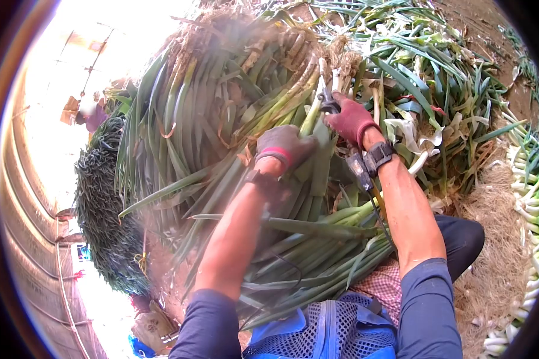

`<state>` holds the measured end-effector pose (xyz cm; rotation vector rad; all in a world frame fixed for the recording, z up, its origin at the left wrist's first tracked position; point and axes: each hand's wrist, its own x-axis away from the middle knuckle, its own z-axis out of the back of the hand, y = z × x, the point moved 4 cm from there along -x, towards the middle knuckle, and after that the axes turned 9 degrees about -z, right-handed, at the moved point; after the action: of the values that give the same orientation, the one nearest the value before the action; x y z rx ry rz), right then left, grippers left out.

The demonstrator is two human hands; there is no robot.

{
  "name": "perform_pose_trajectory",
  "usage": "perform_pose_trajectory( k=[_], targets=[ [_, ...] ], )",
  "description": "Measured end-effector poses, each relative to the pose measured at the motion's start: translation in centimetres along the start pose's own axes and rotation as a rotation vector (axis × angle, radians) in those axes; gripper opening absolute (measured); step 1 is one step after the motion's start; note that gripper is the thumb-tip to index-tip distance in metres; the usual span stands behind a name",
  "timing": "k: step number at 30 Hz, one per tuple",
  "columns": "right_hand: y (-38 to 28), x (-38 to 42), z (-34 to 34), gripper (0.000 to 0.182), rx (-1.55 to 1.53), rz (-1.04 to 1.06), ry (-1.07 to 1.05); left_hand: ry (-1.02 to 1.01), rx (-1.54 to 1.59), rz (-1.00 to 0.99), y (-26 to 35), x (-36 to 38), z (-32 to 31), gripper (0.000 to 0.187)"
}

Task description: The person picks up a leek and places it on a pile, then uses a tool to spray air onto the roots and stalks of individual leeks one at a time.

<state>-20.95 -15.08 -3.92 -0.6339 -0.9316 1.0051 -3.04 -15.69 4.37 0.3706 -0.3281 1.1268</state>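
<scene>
My left hand (285, 146), in a grey glove with a pink cuff, is closed around a green onion (311, 115) near where its pale stalk turns green. In my red-gloved right hand (350, 119) is a black hand tool (328, 104), its tip beside the onion's stalk just below the roots. A device with a cord (360, 170) lies along my right wrist, next to a dark wristband. Beneath both hands spreads a big heap of green onions (191, 113), with brown roots at the far end. More long leaves (317, 239) lie across my lap.
Loose leaves and peeled skins (425, 96) are piled to the right. Dry root trimmings (491, 239) cover the ground there, beside a row of cleaned white-stalked onions (536, 239). A dark green bundle (108, 203) stands at left, near the curved greenhouse wall (33, 239).
</scene>
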Motion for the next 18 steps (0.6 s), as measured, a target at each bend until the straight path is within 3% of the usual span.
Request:
perform_pose_trajectory(
  k=[3,9,12,15,18],
  targets=[
    [0.8,2.3,0.3,0.081,0.087,-0.079,-0.027,0.060,-0.009,0.001,-0.5,-0.2,-0.3,0.055],
    [3.1,10.6,-0.4,0.085,0.029,-0.048,-0.101,-0.068,0.175,0.030,-0.9,1.8,0.7,0.042],
    [5.0,14.7,-0.8,0.085,-0.010,0.030,-0.073,-0.011,0.293,-0.124,-1.9,2.6,0.1,0.038],
    [5.2,18.7,0.3,0.084,-0.143,0.072,-0.028,-0.123,0.528,-0.243,-2.0,4.7,-0.9,0.035],
    [7.1,22.0,-0.4,0.082,-0.286,0.089,-0.009,0.004,0.161,-0.297,0.3,8.1,-1.5,0.041]
  ],
)
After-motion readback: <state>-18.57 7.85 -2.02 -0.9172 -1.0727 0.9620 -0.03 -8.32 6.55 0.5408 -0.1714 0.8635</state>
